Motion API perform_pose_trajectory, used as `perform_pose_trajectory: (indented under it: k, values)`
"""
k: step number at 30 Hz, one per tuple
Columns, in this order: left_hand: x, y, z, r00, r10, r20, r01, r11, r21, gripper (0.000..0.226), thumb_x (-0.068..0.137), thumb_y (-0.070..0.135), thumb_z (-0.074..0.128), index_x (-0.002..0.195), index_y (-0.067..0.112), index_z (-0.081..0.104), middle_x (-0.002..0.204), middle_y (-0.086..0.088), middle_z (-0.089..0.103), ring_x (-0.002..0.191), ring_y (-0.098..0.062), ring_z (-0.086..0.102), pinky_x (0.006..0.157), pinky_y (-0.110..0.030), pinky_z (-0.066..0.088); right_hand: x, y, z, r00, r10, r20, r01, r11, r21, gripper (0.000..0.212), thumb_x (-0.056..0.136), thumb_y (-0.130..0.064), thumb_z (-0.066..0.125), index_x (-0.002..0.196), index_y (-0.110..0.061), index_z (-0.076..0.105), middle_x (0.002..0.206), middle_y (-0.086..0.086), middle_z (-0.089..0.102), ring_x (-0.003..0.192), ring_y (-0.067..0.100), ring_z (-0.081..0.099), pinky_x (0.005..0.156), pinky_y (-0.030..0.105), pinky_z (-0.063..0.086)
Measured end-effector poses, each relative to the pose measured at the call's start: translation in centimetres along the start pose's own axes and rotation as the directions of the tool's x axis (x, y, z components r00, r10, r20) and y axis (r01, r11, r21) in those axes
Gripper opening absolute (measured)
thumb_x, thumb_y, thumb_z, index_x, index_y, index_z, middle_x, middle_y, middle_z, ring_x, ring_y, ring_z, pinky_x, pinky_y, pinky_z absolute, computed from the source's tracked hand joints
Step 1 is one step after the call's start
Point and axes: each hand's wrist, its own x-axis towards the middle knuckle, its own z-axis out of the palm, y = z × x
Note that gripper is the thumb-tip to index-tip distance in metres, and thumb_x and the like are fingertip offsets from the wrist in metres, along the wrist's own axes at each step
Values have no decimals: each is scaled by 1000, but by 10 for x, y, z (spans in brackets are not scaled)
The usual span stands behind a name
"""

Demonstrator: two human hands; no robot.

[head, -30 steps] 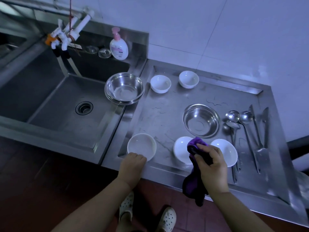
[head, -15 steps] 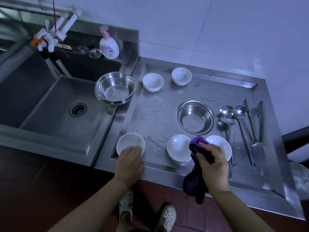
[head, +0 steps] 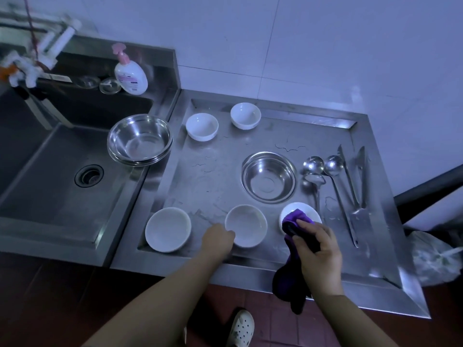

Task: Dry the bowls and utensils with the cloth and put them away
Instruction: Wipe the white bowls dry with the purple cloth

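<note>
I see three white bowls in the near row of the steel drainboard [head: 370, 249]: the left bowl [head: 167, 229], the middle bowl [head: 246, 225] and the right bowl [head: 304, 211], which has the purple cloth [head: 297, 217] pressed into it. Two more white bowls [head: 201, 126] sit at the far edge. A steel bowl [head: 268, 177] stands mid-board, with ladles and tongs [head: 350, 181] to its right. Stacked steel bowls [head: 140, 140] perch on the rim of the sink [head: 50, 186]; a soap bottle [head: 130, 73] stands far behind. My left hand [head: 218, 237] curls at the middle bowl's near-left rim, though whether it grasps I cannot tell. My right hand [head: 317, 249] clenches the cloth.
</note>
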Motion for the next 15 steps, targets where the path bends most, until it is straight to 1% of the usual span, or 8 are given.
perform_pose_trajectory:
  k: [3, 5, 6, 9, 12, 13, 15]
  values:
    - [-1, 7, -3, 1000, 11, -14, -11, 999, -32, 24, 85, 19, 52, 95, -1, 61, 103, -21, 65, 97, -35, 59, 72, -32, 41, 2, 1, -4, 1000, -14, 4, 14, 1000, 7, 53, 78, 9, 68, 93, -42, 64, 103, -10, 57, 96, -16, 51, 85, -2, 33]
    - [-6, 11, -8, 997, 55, -60, -57, 998, -37, 11, 84, 17, 54, 86, 6, 55, 94, -17, 63, 92, -34, 58, 67, -32, 35, 3, 1, -7, 1000, -26, 9, 26, 1000, 14, 53, 77, 9, 68, 93, -42, 64, 103, -8, 58, 97, -14, 52, 85, -2, 33]
    - [-9, 14, -11, 992, 83, -90, -88, 995, -48, 9, 83, 16, 55, 83, 10, 49, 87, -12, 60, 88, -33, 57, 65, -31, 33, 4, 0, -8, 999, -31, 12, 31, 999, 19, 53, 77, 9, 69, 93, -41, 64, 103, -7, 58, 97, -13, 52, 85, -2, 33]
    - [-26, 29, -24, 962, 188, -199, -204, 977, -64, 16, 81, 14, 55, 76, 16, 40, 68, 2, 47, 73, -28, 50, 56, -32, 30, 9, -7, -8, 997, -68, 21, 68, 997, 37, 54, 76, 10, 69, 92, -41, 65, 101, -7, 58, 96, -13, 53, 84, -2, 34]
    - [-49, 47, -42, 907, 289, -307, -328, 941, -83, 14, 79, 14, 56, 82, 16, 42, 66, 4, 47, 62, -22, 47, 55, -33, 33, 15, -22, -5, 990, -134, 32, 132, 990, 58, 56, 76, 12, 68, 93, -41, 63, 100, -9, 56, 95, -13, 52, 84, -1, 35]
    - [-58, 53, -49, 882, 321, -345, -368, 926, -82, 15, 78, 12, 55, 86, 17, 43, 67, 4, 48, 62, -22, 47, 56, -33, 36, 17, -28, -4, 988, -153, 28, 151, 986, 64, 55, 76, 12, 68, 93, -41, 63, 101, -10, 55, 95, -13, 52, 84, -1, 35]
    - [-77, 65, -63, 824, 382, -418, -445, 893, -61, 22, 77, 8, 53, 95, 20, 47, 74, 6, 53, 68, -20, 51, 57, -31, 38, 23, -41, -4, 982, -189, 2, 188, 979, 79, 49, 77, 11, 69, 94, -35, 63, 101, -9, 54, 95, -15, 51, 83, -1, 35]
